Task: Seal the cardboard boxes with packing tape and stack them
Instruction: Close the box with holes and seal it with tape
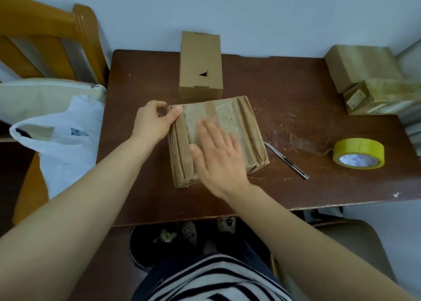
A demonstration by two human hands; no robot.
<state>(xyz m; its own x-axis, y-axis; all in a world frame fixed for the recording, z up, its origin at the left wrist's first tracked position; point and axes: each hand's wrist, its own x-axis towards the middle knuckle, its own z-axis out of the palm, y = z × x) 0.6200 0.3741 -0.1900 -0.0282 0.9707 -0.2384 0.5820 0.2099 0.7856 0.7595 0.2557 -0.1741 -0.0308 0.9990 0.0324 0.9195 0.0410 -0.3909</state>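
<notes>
Head view: looked down over two bare forearms onto a dark brown table (296, 91), its top scratched and scuffed.
Flat box (243, 127): lay at the middle of the table, near the front edge, with its top face crossed by brown and clear tape and its side wrapping creased.
Left hand (155, 124): gripped the flat box at its far left corner, thumb and curled fingers pinching the edge there.
Right hand (218, 159): pressed palm-down on top of the flat box, fingers straight and close together, nothing held; blurred.
Upright box (200, 66): stood on end just behind the flat box, near the wall, a small triangular hole in its front face.
Stacked boxes (362, 68): two, piled at the table's far right corner, surfaces shiny with tape.
Tape roll (358, 153): yellow, lay flat on the table well to the right of the flat box, a loose tail of tape stretched out to its left.
Utility knife (287, 160): lay on the table between the flat box and the tape roll, tip just beside the box's right edge.
Plastic bag (61, 136): white, sat open off the table's left side.
Wooden chair (45, 38): orange-brown, stood at far left against the wall.
</notes>
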